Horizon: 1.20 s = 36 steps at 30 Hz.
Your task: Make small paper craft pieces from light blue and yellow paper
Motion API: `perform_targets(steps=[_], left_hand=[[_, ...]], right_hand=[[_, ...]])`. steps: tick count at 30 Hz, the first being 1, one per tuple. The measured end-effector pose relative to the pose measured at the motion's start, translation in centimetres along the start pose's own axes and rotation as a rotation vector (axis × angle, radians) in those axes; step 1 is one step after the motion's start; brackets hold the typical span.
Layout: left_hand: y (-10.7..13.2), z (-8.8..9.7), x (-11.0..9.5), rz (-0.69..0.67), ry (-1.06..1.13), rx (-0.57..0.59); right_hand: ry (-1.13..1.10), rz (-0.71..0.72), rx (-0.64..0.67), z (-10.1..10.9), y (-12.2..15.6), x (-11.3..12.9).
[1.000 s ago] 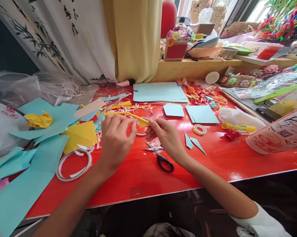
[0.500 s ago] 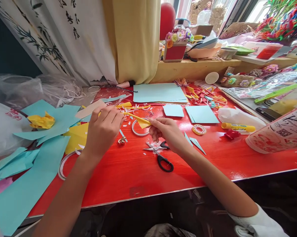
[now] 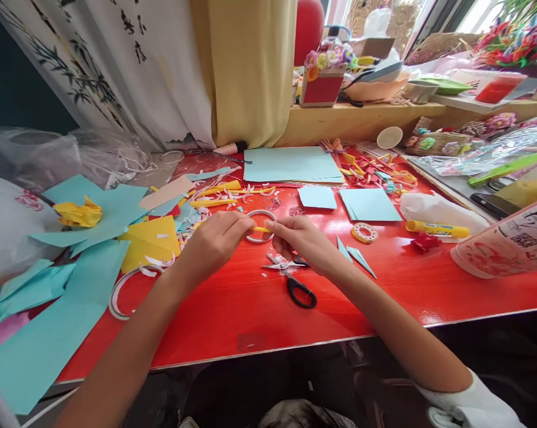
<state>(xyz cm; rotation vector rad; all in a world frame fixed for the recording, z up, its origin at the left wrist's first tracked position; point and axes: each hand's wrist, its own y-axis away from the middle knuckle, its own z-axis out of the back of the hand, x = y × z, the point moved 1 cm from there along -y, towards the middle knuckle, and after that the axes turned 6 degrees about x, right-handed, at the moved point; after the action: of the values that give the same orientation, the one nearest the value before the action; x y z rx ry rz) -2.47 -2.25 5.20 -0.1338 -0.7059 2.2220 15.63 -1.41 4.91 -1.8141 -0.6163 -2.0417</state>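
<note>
Between my two hands stretches a narrow yellow paper piece [image 3: 261, 229], most of it covered by fingers. My left hand [image 3: 217, 241] pinches one end and my right hand [image 3: 297, 238] pinches the other, the fingertips close together. Just behind them a white tape roll [image 3: 260, 215] lies flat on the red table. Below my right hand rest black-handled scissors [image 3: 301, 292], blades apart, over some white scraps. More yellow strips [image 3: 214, 203] lie beyond my left hand, among paper cuttings.
Light blue sheets [image 3: 290, 164] and squares [image 3: 369, 204] lie toward the back. At right are a yellow glue stick [image 3: 436, 229], a small tape roll [image 3: 364, 232] and a large printed cup [image 3: 509, 238]. Cut blue paper [image 3: 78, 297] and another tape ring [image 3: 116, 297] sit at left.
My left hand has come right and down to my right hand, bringing the fingertips close together. The yellow strip that was stretched between them now shows only a short part. The view shifted slightly.
</note>
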Motion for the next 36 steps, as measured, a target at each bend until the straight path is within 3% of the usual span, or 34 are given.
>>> perform_targets(steps=[6,13,19,24,29,36], left_hand=[[-0.1,-0.5,-0.3,0.135,0.271,-0.088],[-0.5,-0.5,-1.2,0.512,0.559,-0.007],[-0.6,-0.5,-1.6,0.51,0.505,-0.073],[-0.7,-0.5,-1.7,0.536,0.552,-0.012],[-0.7,-0.7,-1.4,0.7,0.773,0.071],[-0.8,-1.1,-1.0,0.803,0.988,0.102]], right_hand=[[0.082,0.063,-0.022,0.2,-0.3,-0.5],[0.267,0.203,-0.157,0.2,-0.5,-0.7],[0.2,0.06,-0.113,0.6,-0.3,-0.3],[0.411,0.178,-0.206,0.8,-0.4,-0.1],[0.593,0.229,-0.264,0.6,-0.3,0.1],[0.655,0.259,-0.266,0.4,0.0,0.4]])
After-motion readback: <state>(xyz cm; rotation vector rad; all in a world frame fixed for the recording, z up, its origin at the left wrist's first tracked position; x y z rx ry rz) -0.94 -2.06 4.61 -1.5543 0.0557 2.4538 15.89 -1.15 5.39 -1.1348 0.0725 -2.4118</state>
